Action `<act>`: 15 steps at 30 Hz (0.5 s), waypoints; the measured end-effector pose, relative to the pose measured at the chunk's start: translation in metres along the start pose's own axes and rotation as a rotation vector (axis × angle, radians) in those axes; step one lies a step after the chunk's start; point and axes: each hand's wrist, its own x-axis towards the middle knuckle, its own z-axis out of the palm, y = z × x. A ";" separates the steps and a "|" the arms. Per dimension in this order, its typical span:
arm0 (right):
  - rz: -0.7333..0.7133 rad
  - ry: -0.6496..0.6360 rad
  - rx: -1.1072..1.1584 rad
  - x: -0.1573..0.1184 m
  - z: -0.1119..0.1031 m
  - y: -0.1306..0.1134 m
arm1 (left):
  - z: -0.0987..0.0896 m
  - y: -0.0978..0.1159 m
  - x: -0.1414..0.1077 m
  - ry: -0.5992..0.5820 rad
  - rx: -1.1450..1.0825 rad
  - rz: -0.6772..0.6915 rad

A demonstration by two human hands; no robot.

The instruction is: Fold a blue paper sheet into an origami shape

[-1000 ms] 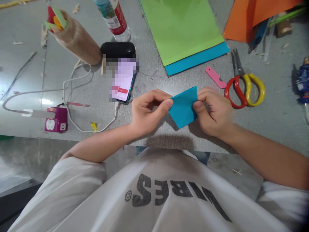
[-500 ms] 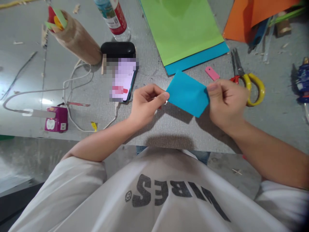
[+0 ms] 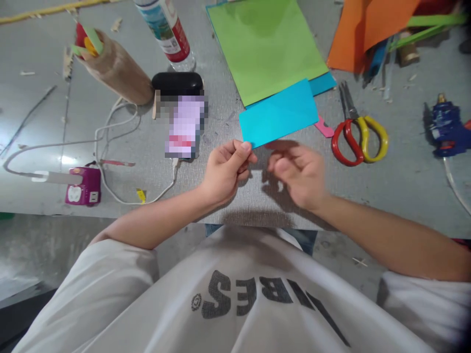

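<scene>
A blue paper rectangle [image 3: 278, 115] is pinched at its lower left corner by my left hand [image 3: 225, 169], thumb on top. It tilts up to the right and overlaps the lower edge of a green sheet [image 3: 270, 54], which lies over another blue sheet [image 3: 326, 84]. My right hand [image 3: 300, 174] is just below the paper, slightly blurred, its fingers loosely bent and apart with nothing seen in them. Right of the paper lie a small pink piece [image 3: 325, 129] and scissors [image 3: 348, 142] with one red and one yellow handle.
A phone [image 3: 187, 122] on a white cable, a black case [image 3: 177, 83], a bottle [image 3: 167, 34] and a brown holder [image 3: 119, 66] stand to the left, beyond a purple adapter [image 3: 84, 185]. Orange paper [image 3: 349, 39] and a blue glue gun [image 3: 449, 125] lie right.
My right hand has let go of the paper's right side and moved left, toward my left hand. The paper has turned in my left hand, its right end now higher.
</scene>
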 end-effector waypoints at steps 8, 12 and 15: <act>0.075 0.065 -0.192 -0.010 0.028 -0.019 | 0.010 -0.023 -0.016 0.068 0.216 0.306; 0.089 0.119 -0.160 -0.012 0.029 -0.021 | 0.014 -0.024 -0.018 0.045 0.220 0.344; 0.077 0.166 -0.161 -0.012 0.028 -0.020 | 0.015 -0.027 -0.017 0.024 0.202 0.320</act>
